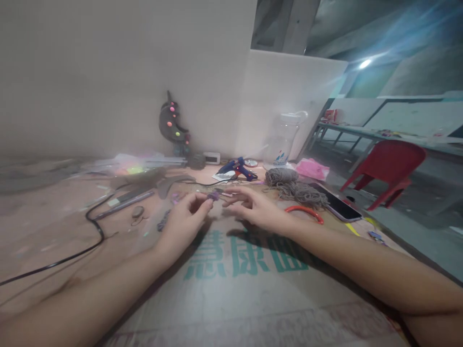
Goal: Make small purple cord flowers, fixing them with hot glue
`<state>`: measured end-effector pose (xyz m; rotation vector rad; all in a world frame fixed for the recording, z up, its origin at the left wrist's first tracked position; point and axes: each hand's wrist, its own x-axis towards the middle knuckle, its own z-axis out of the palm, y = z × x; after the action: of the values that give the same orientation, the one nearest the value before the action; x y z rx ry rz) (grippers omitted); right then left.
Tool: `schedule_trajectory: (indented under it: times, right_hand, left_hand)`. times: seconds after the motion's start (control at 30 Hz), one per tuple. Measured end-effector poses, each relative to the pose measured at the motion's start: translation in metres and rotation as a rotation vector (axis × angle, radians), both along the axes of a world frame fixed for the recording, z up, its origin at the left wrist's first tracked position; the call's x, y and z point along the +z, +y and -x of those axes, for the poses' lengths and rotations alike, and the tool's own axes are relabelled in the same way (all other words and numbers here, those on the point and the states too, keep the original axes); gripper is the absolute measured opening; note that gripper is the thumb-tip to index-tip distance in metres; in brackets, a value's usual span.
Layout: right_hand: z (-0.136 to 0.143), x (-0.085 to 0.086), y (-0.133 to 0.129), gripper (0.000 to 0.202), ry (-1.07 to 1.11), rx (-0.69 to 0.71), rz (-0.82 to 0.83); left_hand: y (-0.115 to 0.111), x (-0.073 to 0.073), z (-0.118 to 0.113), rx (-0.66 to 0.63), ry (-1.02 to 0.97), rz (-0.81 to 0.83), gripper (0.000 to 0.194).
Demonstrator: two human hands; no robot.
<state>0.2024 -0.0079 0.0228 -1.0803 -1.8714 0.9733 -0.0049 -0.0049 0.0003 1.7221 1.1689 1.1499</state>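
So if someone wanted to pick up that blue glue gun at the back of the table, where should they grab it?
Probably by the handle. The blue glue gun lies on its side beyond both hands, its black cord trailing off to the left. Coming from the front, over the cardboard sheet, looks easiest, since the wall stands close behind it. Which end holds the hot nozzle is too blurred to tell, so avoid both tips.

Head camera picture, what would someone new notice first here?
Probably the two bare hands meeting mid-table: the left hand pinches a small purple piece while the right hand reaches its fingers toward it. Behind them lies a blue hot glue gun near the wall, with a heap of grey-brown yarn to its right. Off the table's right edge, a bright red plastic chair stands out.
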Motion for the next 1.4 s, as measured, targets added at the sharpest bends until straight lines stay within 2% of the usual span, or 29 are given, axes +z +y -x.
schedule_trajectory:
  times: [0.07, 0.17, 0.3, 0.4, 0.47, 0.67, 0.8, 0.87, 0.97, 1.13, 1.27, 1.4]
  right_hand:
    - [0.006, -0.004, -0.007, 0.053, 0.03, 0.035, 0.071]
    - [0.006, -0.008, -0.008, 0.042, 0.049, 0.032, 0.115]
    - [0.002, -0.011, -0.003, 0.026, -0.046, -0.063, -0.06]
    - [0.001, -0.01, -0.002, 0.028, -0.112, -0.122, -0.174]
    - [0.002, -0.008, -0.004, 0.033, -0.108, -0.126, -0.192]
    - [0.008, -0.01, -0.009, 0.052, -0.01, -0.039, -0.059]
    - [0.007, -0.012, -0.005, 0.032, 0.013, 0.001, 0.113]
    - [0.006, -0.011, -0.004, 0.026, 0.004, -0.01, 0.148]
    - [0.005, -0.009, -0.004, 0.025, -0.03, -0.055, 0.088]
    - [0.004, -0.01, -0.003, 0.022, -0.082, -0.121, -0.022]
    - [0.004, -0.012, -0.003, 0.024, -0.123, -0.095, -0.043]
    - [0.005, -0.01, -0.004, 0.021, -0.148, -0.057, -0.072]
  left_hand:
    - [-0.001, 0.002, 0.0, 0.007, -0.005, -0.016, 0.025]
    - [-0.002, 0.003, -0.002, 0.003, 0.029, 0.002, 0.023]
    - [-0.002, 0.002, -0.003, -0.058, 0.084, -0.036, 0.021]
    - [-0.002, 0.001, -0.002, -0.079, 0.102, -0.028, 0.02]
    - [-0.003, 0.001, -0.002, -0.089, 0.117, -0.039, 0.019]
    - [-0.005, 0.002, -0.004, -0.122, 0.134, -0.12, 0.017]
    - [-0.005, 0.002, -0.004, -0.144, 0.149, -0.134, 0.019]
    - [-0.004, 0.0, -0.003, -0.157, 0.166, -0.122, 0.021]
    - [-0.003, -0.002, -0.003, -0.183, 0.166, -0.079, 0.024]
    - [-0.003, -0.002, -0.003, -0.216, 0.055, -0.06, 0.033]
    - [-0.006, 0.004, -0.003, -0.203, 0.048, -0.052, 0.028]
    - [-0.008, 0.007, -0.004, -0.133, 0.082, -0.054, 0.022]
